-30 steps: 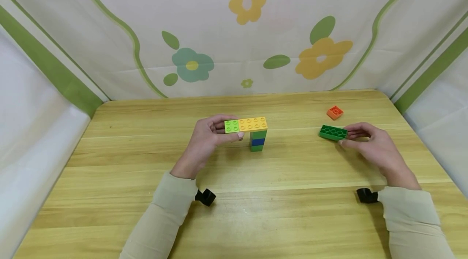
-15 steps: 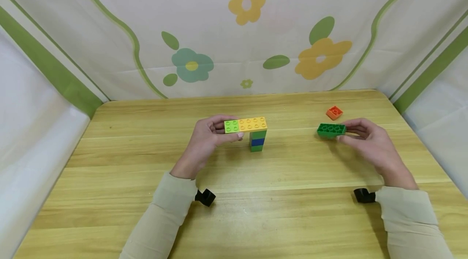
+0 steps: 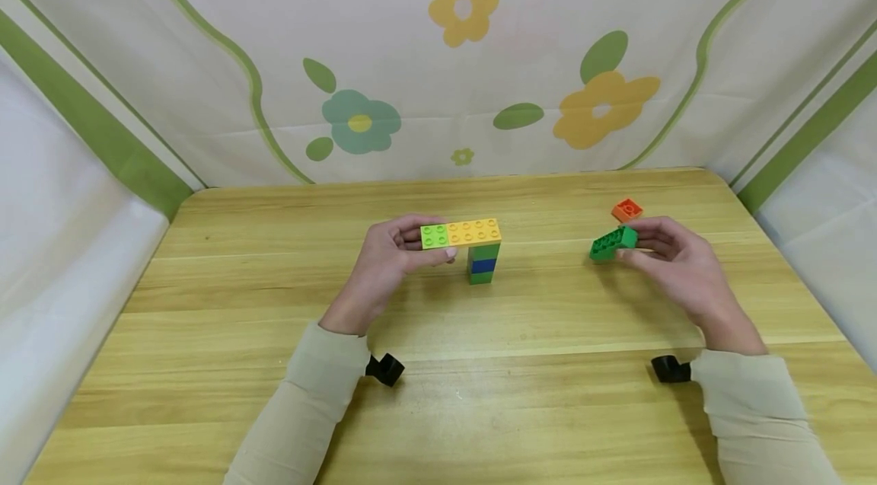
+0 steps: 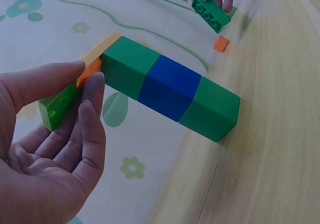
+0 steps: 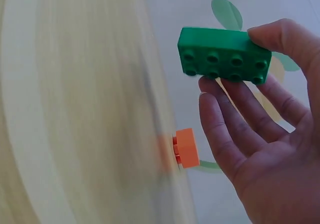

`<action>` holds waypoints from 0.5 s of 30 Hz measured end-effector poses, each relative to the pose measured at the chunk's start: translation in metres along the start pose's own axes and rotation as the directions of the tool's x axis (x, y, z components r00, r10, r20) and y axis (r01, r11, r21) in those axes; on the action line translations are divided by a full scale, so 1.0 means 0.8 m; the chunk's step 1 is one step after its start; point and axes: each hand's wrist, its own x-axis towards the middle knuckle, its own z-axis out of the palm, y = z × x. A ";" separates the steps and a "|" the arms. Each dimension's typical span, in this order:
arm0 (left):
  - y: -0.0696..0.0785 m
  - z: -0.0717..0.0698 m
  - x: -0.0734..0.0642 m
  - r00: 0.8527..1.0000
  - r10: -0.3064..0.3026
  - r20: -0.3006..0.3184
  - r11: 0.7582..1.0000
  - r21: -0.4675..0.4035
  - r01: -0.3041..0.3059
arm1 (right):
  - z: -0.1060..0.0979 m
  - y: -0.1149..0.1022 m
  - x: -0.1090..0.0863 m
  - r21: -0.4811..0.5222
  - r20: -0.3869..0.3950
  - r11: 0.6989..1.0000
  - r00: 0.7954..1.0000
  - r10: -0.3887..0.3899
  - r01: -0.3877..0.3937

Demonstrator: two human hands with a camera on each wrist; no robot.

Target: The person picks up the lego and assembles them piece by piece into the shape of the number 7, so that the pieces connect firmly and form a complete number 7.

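My left hand [image 3: 387, 260] pinches the overhanging end of a brick build between thumb and fingers. On its top, a lime brick [image 3: 434, 237] adjoins a long yellow brick [image 3: 474, 232]. The yellow brick's other end sits on an upright column of green, blue [image 4: 170, 88] and green bricks standing on the table. To the right, my right hand [image 3: 674, 268] holds a long green brick [image 5: 215, 46] by one end, thumb on one side and fingertips on the other. That brick is raised and tilted, its hollow underside showing in the head view and its studs in the right wrist view.
A small orange brick [image 3: 627, 209] lies studs down on the wooden table [image 3: 521, 401], just behind the held green brick. A flower-printed cloth [image 3: 411, 74] rises along the table's back edge. Black mounts [image 3: 387, 370] stick out from both sleeves.
My right hand has moved a little left with the green brick and turned it, so it now slants with its near end lower. The left hand and the build have stayed put.
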 end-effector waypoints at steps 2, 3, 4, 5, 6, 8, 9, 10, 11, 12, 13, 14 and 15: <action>0.000 0.000 0.000 1.000 0.001 0.002 1.000 0.000 -0.001 | 0.002 -0.001 0.000 0.008 0.008 1.000 1.000 -0.016 0.016; 0.000 0.000 0.000 1.000 0.001 0.002 1.000 0.000 -0.001 | 0.004 -0.002 -0.001 0.008 0.010 1.000 1.000 -0.025 0.025; 0.000 0.000 0.000 1.000 0.001 0.003 1.000 0.000 -0.001 | 0.005 -0.002 -0.001 0.008 0.011 0.999 0.999 -0.037 0.037; 0.000 0.000 0.000 1.000 0.001 0.004 1.000 0.000 -0.001 | 0.007 -0.003 0.000 0.004 0.012 0.999 0.999 -0.051 0.051; 0.000 0.000 0.000 1.000 0.001 0.004 1.000 -0.001 -0.001 | 0.008 -0.004 0.000 0.000 0.012 0.998 0.998 -0.064 0.064; 0.000 0.000 0.000 1.000 0.002 0.005 1.000 -0.001 -0.002 | 0.012 -0.006 0.000 -0.004 0.014 0.995 0.995 -0.096 0.096; -0.001 0.000 0.000 1.000 0.001 0.006 1.000 -0.001 -0.001 | 0.013 -0.007 0.000 -0.007 0.017 0.994 0.994 -0.111 0.111; -0.001 -0.001 0.000 1.000 0.001 0.004 1.000 0.000 -0.001 | 0.015 -0.008 0.001 -0.011 0.022 0.992 0.991 -0.129 0.130; -0.001 -0.001 0.000 1.000 0.001 0.003 1.000 0.002 -0.001 | 0.017 -0.011 0.001 -0.016 0.028 0.989 0.989 -0.146 0.146; -0.001 -0.002 0.000 1.000 0.001 0.003 1.000 0.003 -0.001 | 0.019 -0.013 0.001 -0.022 0.036 0.987 0.987 -0.159 0.160; -0.001 -0.002 0.000 1.000 0.001 0.003 1.000 0.004 -0.001 | 0.020 -0.016 0.000 -0.026 0.044 0.985 0.985 -0.169 0.170; -0.001 -0.002 0.000 1.000 0.001 0.005 1.000 0.006 -0.001 | 0.022 -0.019 0.000 -0.028 0.052 0.983 0.983 -0.179 0.180; 0.000 -0.002 0.000 1.000 0.001 0.007 1.000 0.007 -0.001 | 0.024 -0.023 -0.001 -0.029 0.057 0.982 0.981 -0.186 0.188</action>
